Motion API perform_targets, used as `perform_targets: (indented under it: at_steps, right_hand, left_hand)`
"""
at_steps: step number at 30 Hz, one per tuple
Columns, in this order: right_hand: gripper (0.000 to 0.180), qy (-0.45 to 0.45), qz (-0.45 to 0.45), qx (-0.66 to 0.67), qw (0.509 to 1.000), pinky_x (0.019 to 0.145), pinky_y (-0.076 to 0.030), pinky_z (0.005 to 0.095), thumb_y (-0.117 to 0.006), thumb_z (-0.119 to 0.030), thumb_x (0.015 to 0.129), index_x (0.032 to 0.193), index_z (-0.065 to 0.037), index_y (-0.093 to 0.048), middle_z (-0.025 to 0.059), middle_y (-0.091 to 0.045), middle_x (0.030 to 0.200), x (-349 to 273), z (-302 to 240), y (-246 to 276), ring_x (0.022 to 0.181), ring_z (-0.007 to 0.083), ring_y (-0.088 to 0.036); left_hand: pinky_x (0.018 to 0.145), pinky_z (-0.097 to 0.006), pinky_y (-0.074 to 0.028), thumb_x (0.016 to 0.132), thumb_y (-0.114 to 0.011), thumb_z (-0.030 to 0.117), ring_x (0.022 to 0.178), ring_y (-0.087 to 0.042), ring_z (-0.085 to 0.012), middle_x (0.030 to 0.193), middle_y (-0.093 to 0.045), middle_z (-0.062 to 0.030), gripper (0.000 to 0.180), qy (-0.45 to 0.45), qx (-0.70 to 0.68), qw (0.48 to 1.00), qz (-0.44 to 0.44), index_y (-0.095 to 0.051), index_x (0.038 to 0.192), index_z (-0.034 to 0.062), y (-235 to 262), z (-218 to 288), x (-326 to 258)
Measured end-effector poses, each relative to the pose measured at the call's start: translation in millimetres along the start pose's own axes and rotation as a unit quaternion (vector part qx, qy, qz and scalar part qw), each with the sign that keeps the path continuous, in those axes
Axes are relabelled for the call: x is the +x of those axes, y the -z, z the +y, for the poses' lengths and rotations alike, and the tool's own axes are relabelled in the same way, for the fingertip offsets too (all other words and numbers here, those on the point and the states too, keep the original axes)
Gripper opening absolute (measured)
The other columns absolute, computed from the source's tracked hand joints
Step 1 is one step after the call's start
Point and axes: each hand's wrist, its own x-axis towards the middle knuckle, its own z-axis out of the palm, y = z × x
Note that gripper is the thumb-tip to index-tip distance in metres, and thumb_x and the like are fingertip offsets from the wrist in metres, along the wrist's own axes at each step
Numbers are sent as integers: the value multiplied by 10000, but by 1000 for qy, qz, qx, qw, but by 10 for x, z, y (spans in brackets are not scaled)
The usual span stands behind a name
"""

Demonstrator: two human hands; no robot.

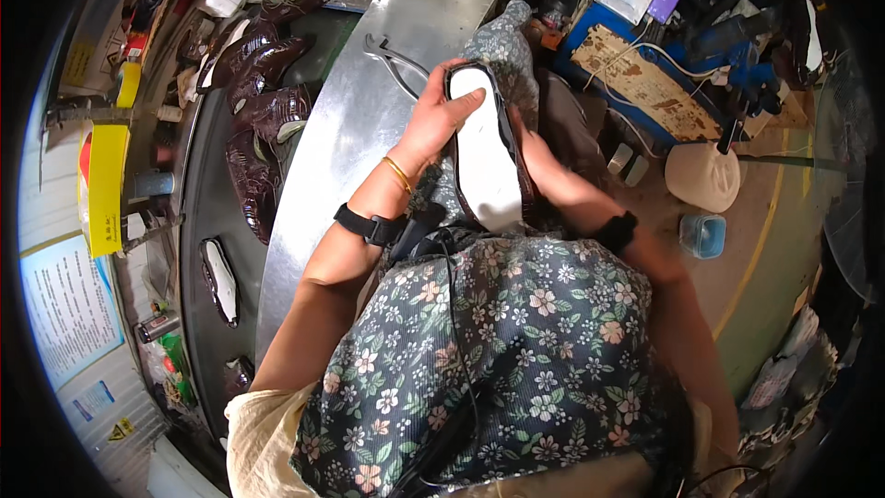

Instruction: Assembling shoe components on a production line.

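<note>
A dark shoe upper (489,157) with a white insole facing up is between my hands, its length running away from me. My left hand (433,124) grips its far left side, the thumb lying on the white insole. My right hand (544,161) is against the shoe's right side; it is slightly blurred and its fingertips are hidden behind the shoe. Just beyond my left hand, metal pliers (395,63) show over the steel tabletop (323,138); whether they touch the hand I cannot tell. Flowered cloth (502,46) lies past the shoe's far end.
Left of the steel top, a dark conveyor belt (207,286) carries several glossy brown shoe uppers (258,129) and a white-soled shoe piece (219,281). At right stand a blue machine (590,32), a beige plastic jug (702,175) and a blue container (702,236). A cable (454,295) hangs over my flowered apron (516,341).
</note>
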Motion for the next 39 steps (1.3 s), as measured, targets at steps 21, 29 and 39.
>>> perform_targets:
  at_steps: [21,29,39]
  right_hand:
    - [565,150,-108,58,981,1076,-335,324,-408,-290,1040,1495,-14,-220,162,-417,1431,-54,-213,-68,1286,224,-416]
    - [836,154,70,-179,969,1159,-195,392,-416,-409,998,1447,156,6,390,-114,1501,186,-266,-479,1436,431,-155]
    - [315,498,120,-477,714,841,-492,457,-591,-282,932,1096,-13,-578,199,-622,1111,170,-1727,-214,977,417,-605]
  left_hand:
    - [1009,-347,-419,986,-514,305,1142,-569,-242,1245,-590,-142,470,50,-405,912,-47,-483,1318,-26,278,-122,432]
    - [679,-499,-519,1002,-306,347,730,-666,-415,701,-665,-214,576,-57,723,686,55,-683,691,44,62,529,274]
    - [1131,-336,-279,866,-733,234,1356,-355,-212,1497,-351,-162,889,54,193,967,-157,-171,1513,-3,185,212,-644]
